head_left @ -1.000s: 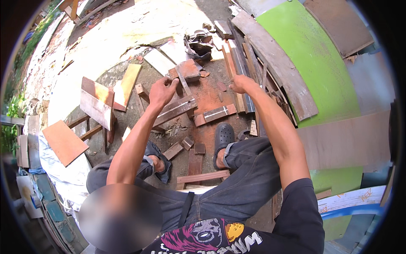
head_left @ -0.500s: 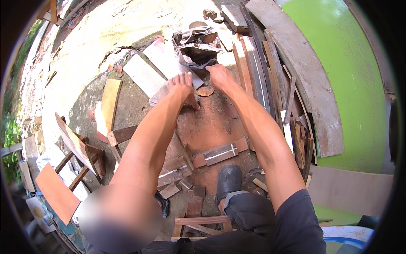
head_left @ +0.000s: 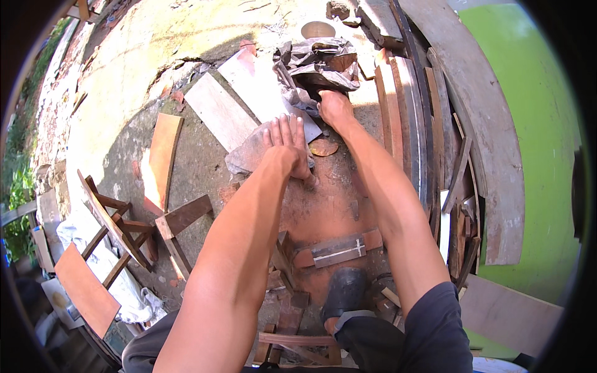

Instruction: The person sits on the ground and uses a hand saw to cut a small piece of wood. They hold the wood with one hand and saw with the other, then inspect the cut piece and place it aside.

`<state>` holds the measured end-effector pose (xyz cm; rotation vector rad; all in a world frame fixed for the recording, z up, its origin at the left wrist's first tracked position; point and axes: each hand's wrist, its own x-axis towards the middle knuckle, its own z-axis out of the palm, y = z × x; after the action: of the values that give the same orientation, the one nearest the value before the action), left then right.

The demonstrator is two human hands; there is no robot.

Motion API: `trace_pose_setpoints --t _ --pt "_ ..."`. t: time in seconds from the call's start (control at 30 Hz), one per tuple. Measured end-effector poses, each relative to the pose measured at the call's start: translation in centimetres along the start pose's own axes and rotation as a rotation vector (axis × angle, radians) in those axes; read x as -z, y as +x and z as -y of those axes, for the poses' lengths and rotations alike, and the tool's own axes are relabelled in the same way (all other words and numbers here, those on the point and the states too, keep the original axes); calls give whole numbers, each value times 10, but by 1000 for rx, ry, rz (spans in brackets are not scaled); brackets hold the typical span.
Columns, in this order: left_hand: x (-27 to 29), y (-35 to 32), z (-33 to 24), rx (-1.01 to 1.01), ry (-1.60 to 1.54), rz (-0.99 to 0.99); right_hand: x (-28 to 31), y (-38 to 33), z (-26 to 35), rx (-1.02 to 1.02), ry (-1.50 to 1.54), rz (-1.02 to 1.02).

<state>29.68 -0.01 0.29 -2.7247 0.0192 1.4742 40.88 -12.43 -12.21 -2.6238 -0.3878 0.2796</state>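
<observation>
My left hand (head_left: pixel 289 146) lies palm down with its fingers stretched out, resting on a rough grey piece (head_left: pixel 244 154) that looks like a flat stone or dusty sheet. My right hand (head_left: pixel 336 109) is closed at the near rim of a crumpled grey bag (head_left: pixel 320 59). The bag's dark mouth gapes towards me, and what lies inside is hard to make out. A round brownish disc (head_left: pixel 323 147) sits on the ground between my two forearms. Pale flat boards (head_left: pixel 222 112) lie just beyond my left hand.
Long wooden strips (head_left: pixel 404 105) are stacked along the right, beside a green wall (head_left: pixel 541 155). At left stand a small wooden frame (head_left: pixel 115 217) and an orange-brown board (head_left: pixel 87 286). A marked wooden block (head_left: pixel 339 250) lies before my foot. Reddish dust covers the ground (head_left: pixel 323 211).
The view has shifted, so the scene sits further right and lower. My left hand still lies flat on the grey piece; my right hand stays at the bag's rim, which is opened wider.
</observation>
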Motion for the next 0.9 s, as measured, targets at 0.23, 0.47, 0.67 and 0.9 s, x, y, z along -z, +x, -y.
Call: trace_pose_setpoints --t 0.23,0.47,0.67,0.9 --pt "-4 5 2 22 -13 0 -1 5 6 39 -91 -14" --pt "-3 7 0 20 -1 11 -9 -3 15 127 -160 18" --pt "-1 4 1 20 -4 19 -10 -1 12 158 -174 -2" --pt "-8 13 4 28 -31 2 -13 7 -27 131 51 71"
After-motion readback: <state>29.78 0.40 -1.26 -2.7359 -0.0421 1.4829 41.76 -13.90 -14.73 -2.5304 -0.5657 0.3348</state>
